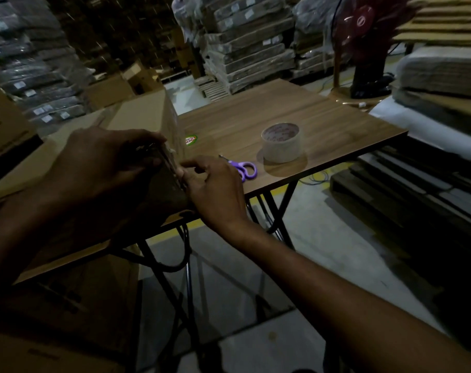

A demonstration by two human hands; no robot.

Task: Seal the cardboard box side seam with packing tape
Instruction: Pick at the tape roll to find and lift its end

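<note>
A brown cardboard box lies on the wooden table, its near corner between my hands. My left hand wraps over the box's top edge at that corner, fingers curled onto the taped seam. My right hand pinches the tape strip at the corner edge, thumb and fingertips together against the box's side. A roll of clear packing tape stands on the table to the right. Purple-handled scissors lie just right of my right hand.
A small green and red sticker lies on the table by the box. A red floor fan stands beyond the table's far right corner. Stacks of wrapped flat cartons fill the background. More cardboard boxes sit under the table's left.
</note>
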